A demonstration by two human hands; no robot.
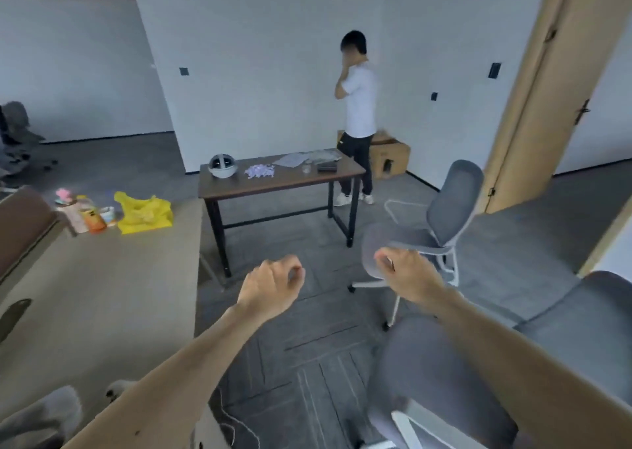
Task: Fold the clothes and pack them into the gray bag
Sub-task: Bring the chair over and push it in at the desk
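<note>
Both my arms reach forward over the grey floor. My left hand [273,286] is curled loosely, thumb and fingertips touching, with nothing in it. My right hand [405,272] is curled the same way, also holding nothing, in front of a grey office chair. A grey fuzzy piece of fabric [51,414] lies at the bottom left on the beige table [102,294]; whether it is clothing or the bag I cannot tell. No gray bag is clearly in view.
A yellow plastic bag [145,212] and small bottles [92,217] sit on the beige table. Ahead stands a dark wooden table [280,181] with a helmet [223,166]; a person [357,116] stands behind it. Two grey chairs [441,222] [444,380] stand at right.
</note>
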